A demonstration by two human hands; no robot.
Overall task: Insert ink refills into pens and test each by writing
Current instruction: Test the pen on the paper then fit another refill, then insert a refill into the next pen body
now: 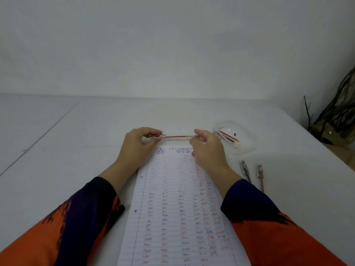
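A clear pen with a red refill (175,136) is held level above the top edge of the lined paper (178,208). My left hand (137,148) pinches its clip end and my right hand (208,150) pinches the tip end. The paper lies lengthwise between my forearms and is covered with rows of red and blue scribbles. A clear plastic dish (235,138) at the right holds red and black refills. A black pen (245,169) and a red pen (260,176) lie side by side on the table right of the paper.
The white table (76,150) ends at a pale wall behind. A dark bundle of twigs (334,120) stands at the far right, beside the table's right edge. My sleeves are orange and dark blue.
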